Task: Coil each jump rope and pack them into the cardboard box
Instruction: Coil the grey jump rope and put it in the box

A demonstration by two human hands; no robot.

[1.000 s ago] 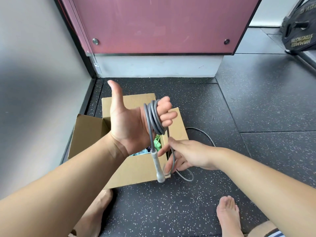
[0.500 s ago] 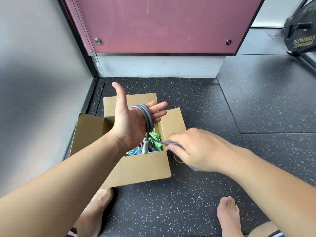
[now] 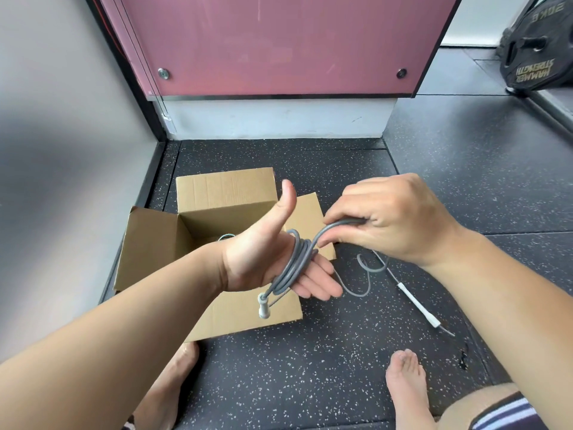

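A grey jump rope point(image 3: 296, 262) is wound in several loops around the palm of my left hand point(image 3: 273, 259), whose thumb points up and whose fingers lie flat. One grey handle point(image 3: 264, 306) dangles below that palm. My right hand point(image 3: 384, 215) pinches the rope's free strand just right of the coil. The loose tail curls on the floor to the second, white handle point(image 3: 418, 308). The open cardboard box point(image 3: 217, 193) sits under and behind my left hand; a bit of light rope point(image 3: 225, 236) shows inside.
The box stands on black speckled rubber flooring near a grey wall at the left and a pink panel point(image 3: 279, 41) behind. A black weight plate point(image 3: 539, 54) leans at the far right. My bare feet point(image 3: 406, 386) rest on the floor in front.
My right hand rose from low beside the box to the right of the coil, carrying the strand over my left hand. My left hand turned lower. The second handle has come into view.
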